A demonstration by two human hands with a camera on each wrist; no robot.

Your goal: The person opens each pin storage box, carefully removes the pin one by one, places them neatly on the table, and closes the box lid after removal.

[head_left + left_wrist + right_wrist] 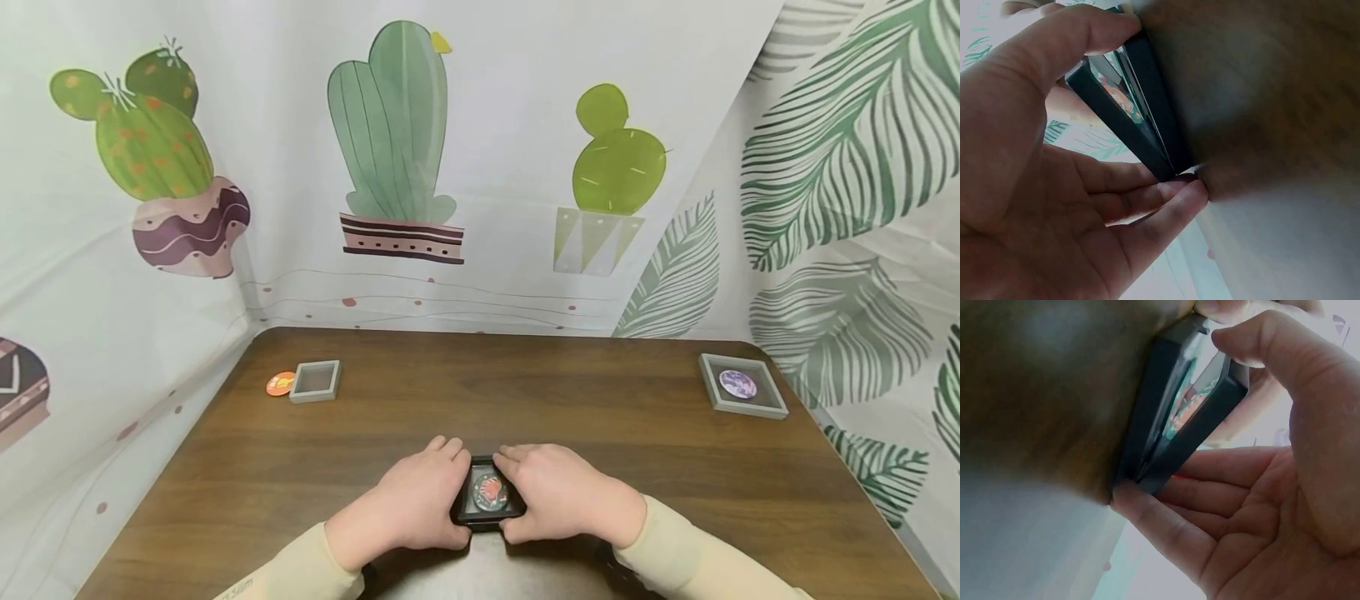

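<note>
A small black display frame [483, 526] lies at the table's front middle, with a round badge [490, 492] in red and dark green inside it. My left hand [423, 500] grips its left side and my right hand [558, 492] its right side, thumbs at the near edge and fingers towards the far edge. Both wrist views show the frame's two halves parted like a wedge: apart by the thumbs, meeting near the fingertips. Between the halves, clear film and part of the badge show. The lower half [1157, 100] appears to rest on the table.
At the back left, an orange round badge [281, 384] touches or lies partly under a small grey frame [336, 381]. A larger grey frame [750, 410] with a purple round badge [738, 384] is at the back right. Printed cloth [510, 167] hangs behind the wooden table [525, 392].
</note>
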